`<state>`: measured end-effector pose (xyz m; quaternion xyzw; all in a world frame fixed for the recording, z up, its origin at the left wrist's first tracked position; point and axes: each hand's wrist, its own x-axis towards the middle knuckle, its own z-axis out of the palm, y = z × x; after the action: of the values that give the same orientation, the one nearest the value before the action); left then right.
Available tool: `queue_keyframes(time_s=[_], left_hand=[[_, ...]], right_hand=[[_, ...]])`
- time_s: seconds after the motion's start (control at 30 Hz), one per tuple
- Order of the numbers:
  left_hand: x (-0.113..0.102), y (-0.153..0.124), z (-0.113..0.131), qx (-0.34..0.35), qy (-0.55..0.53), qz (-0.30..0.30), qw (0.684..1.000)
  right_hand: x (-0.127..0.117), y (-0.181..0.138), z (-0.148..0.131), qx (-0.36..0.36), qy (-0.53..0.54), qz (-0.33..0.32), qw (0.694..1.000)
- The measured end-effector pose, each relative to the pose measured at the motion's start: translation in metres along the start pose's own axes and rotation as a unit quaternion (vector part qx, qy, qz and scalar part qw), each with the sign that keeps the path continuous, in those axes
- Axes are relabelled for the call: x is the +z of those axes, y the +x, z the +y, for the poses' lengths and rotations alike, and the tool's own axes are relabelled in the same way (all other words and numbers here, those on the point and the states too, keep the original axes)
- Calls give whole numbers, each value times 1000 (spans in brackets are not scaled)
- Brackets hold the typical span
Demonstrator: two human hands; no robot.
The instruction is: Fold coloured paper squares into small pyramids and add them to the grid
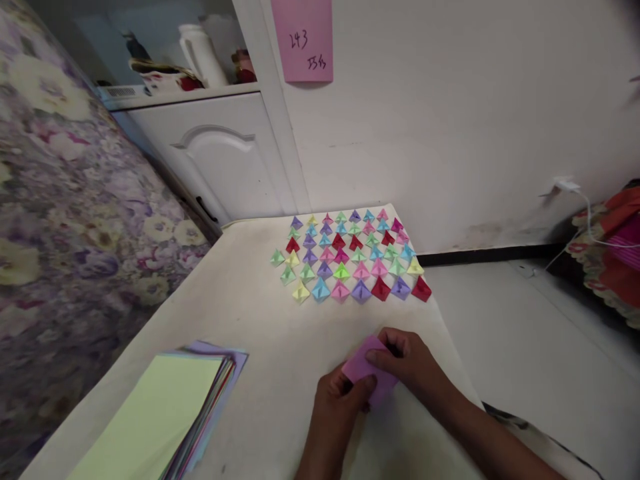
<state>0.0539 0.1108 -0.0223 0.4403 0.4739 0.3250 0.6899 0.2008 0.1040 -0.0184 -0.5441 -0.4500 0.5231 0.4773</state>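
Paper point(371, 373): I am holding a small purple sheet, partly folded, just above the near right part of the tabletop point(260, 320), between both my hands.
Handling: I am judging it light, thin and limp; it will crease at any pinch and slide easily on the cloth, so I am taking it by its edges and corners, not by the flat middle.
Left hand point(336, 400): I am reaching up from the lower edge of the view, wrist straight, thumb lying over the near edge of the paper, the other fingers tucked beneath and grasping it.
Right hand point(407, 360): I am coming in from the lower right, forearm slanting across the tabletop corner, fingers point(383, 357) curled and pressing down on the paper's far edge, pinching it.
Fingers: both sets are closing on the paper; none are lying released.
Folded pieces point(350, 257): many small coloured paper shapes are sitting in rows at the far side of the tabletop, well apart from my hands.
Stack point(165, 413): flat coloured sheets, a pale green one on top, are lying at the near left, apart from my left hand.
Surroundings: a pink note point(303, 40) is hanging on the wall, and a white cabinet point(220, 153) is standing to the far left.
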Motion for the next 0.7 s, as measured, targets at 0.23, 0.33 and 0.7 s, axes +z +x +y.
queue_keyframes(time_s=[0.23,0.33,0.7], left_hand=[[9,-3,1,12,-58,21,998],[4,2,-5,-2,-57,27,998],[2,3,-5,3,-46,43,998]], right_hand=[[3,-3,-6,-14,-1,7,1000],[2,-6,-12,-40,-10,40,998],[1,-9,-21,-49,-53,76,994]])
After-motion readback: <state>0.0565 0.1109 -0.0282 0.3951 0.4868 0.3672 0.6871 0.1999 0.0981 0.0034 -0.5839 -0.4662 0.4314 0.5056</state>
